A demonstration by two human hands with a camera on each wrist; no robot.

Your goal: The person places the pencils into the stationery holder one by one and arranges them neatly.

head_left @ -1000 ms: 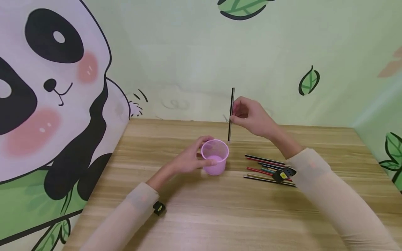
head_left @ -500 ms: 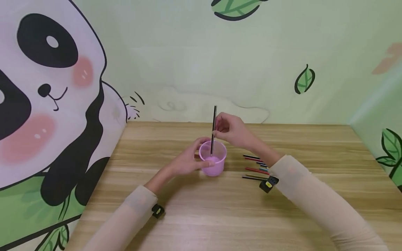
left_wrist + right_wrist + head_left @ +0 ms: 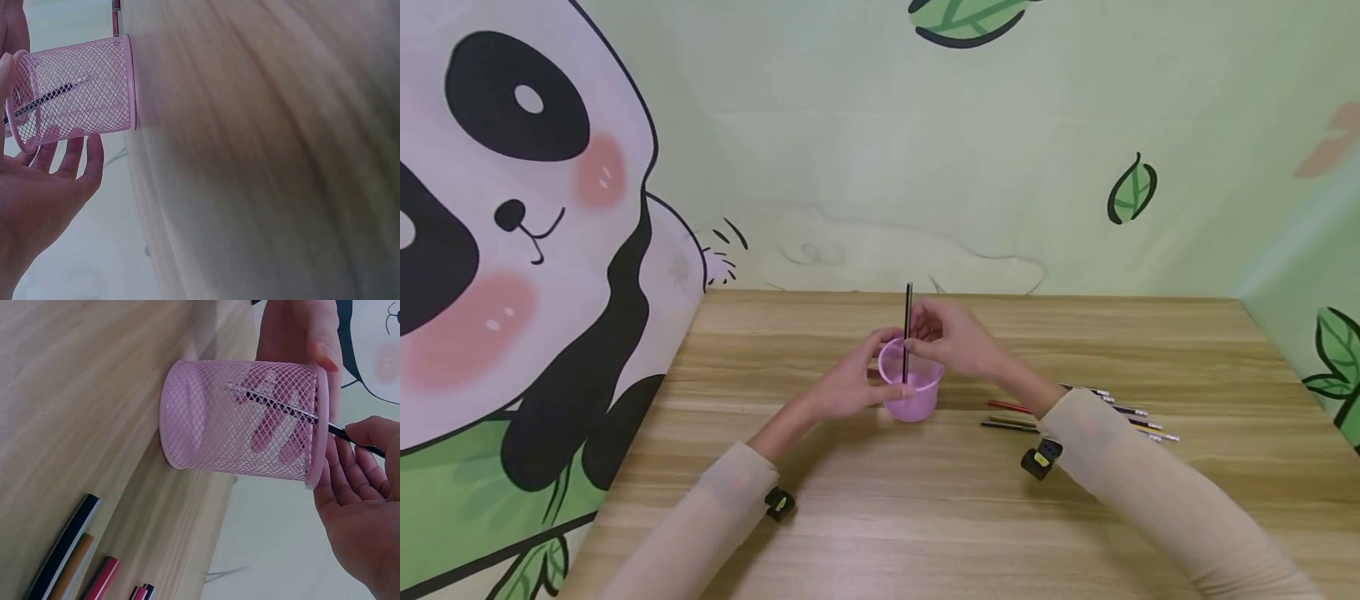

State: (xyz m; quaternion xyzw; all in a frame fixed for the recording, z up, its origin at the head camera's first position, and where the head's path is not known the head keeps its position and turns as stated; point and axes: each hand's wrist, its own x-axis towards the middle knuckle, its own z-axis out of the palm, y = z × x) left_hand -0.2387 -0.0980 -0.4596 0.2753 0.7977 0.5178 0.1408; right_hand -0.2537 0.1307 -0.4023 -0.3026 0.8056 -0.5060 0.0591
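A pink mesh pen cup stands upright on the wooden table. My left hand holds it from the left, thumb over the near rim and fingers round the far side. Above the cup, my right hand pinches a dark pencil between thumb and fingers. The pencil is nearly upright, its lower part inside the cup. Through the mesh in the right wrist view, the pencil's pale lower end is visible short of the cup's base. No other pencil shows in the cup.
Several pencils in black, red, yellow and other colours lie on the table to the right, partly hidden under my right forearm. A wall painted with a panda and leaves rises behind the table's back edge.
My right hand has moved left and down, bringing the pencil from beside the cup to over it and then into it. My left hand keeps its hold on the cup.
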